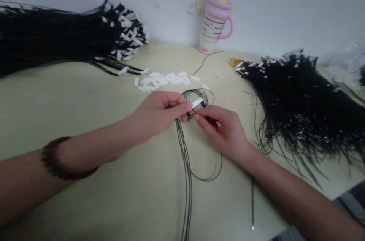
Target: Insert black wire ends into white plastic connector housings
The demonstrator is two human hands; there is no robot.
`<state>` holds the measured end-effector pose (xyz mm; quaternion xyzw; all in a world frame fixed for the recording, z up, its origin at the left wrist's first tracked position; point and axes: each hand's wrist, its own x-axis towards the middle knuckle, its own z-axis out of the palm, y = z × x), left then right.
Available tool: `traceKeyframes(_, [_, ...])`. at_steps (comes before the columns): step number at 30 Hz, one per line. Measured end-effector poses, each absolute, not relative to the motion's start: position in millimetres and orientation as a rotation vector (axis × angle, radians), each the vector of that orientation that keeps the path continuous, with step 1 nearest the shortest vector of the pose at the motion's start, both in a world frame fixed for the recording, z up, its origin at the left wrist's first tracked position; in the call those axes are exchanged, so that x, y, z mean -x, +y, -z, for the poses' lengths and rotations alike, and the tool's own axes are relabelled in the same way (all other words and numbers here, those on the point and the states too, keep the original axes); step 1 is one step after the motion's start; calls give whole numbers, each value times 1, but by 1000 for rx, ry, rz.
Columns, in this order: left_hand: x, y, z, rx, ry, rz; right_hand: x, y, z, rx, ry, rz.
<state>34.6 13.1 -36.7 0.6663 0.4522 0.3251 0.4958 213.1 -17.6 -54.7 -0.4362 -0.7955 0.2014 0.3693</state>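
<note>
Near the middle of the table, my left hand (168,110) is closed, with a small white plastic connector (197,103) pinched between thumb and fingers. Thin black wires (184,146) loop around beside its fingertips and hang down toward the table's near side. My right hand (224,129) is closed in a pinch on a black wire right beside the connector; the wire's tip is too small to make out. Just behind both hands lies a loose pile of white connectors (162,80).
At the back left lies a thick bundle of black wires (57,37) ending in white connectors. Another large wire bundle (308,100) spreads over the right side. A pink and white cup-shaped bottle (212,28) stands against the wall. A clear plastic bag (346,64) sits far right.
</note>
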Motion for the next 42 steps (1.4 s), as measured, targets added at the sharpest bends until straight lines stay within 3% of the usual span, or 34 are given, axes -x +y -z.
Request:
traceKeyframes(5, [-15,15,6,-1519,826,-916,-229,-3,54,1065,-1958,-1050])
traceKeyframes(9, [-10,7,-9,-1779,668,-446,-242,5,52,1100,-1722,-1281])
traceKeyframes(13, [-20,5,7,-1986,678,-261,-256,17,51,1117,-1494,-1526])
traceKeyframes(15, [-24,8,19,-1981,732,-270,-261,23,51,1198,-1395,-1391])
traceKeyframes(20, [-29,19,37,-1791,978,-493,-253,13,45,1322,-1603,-313])
traceKeyframes(22, [-29,22,41,-1705,1052,-619,-239,-3,39,1237,-1883,-258])
traceKeyframes(25, [-31,23,44,-1632,1062,-751,-213,-27,35,1098,-2354,-584])
traceKeyframes(28, [-32,22,45,-1595,1068,-787,-195,-38,40,1063,-2469,-711])
traceKeyframes(35, [-32,22,45,-1600,1049,-777,-194,-34,49,1182,-2215,-895])
traceKeyframes(42, [-33,22,44,-1595,1035,-763,-196,-32,43,1153,-1836,-1441])
